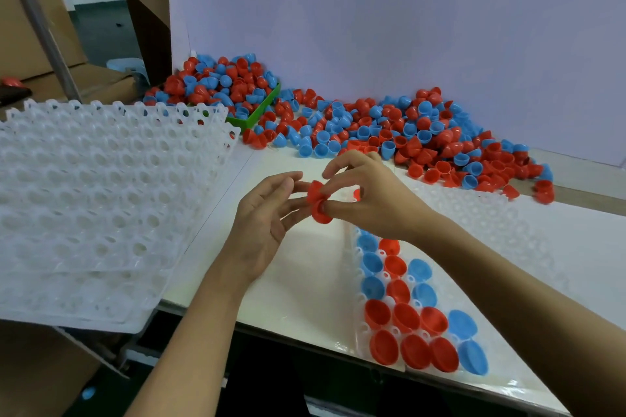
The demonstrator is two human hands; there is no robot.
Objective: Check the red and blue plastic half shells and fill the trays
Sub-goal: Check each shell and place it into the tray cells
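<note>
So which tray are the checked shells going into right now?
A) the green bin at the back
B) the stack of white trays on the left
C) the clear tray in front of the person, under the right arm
C: the clear tray holds rows of red and blue shells at its near end, while the white tray stack shows only bare pockets.

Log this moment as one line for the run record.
step: checking | hands: left and right hold red half shells | tray: partly filled | pile: remains

Bright, even light; soft shadows, wide-angle bending at slightly blurred edges.
</note>
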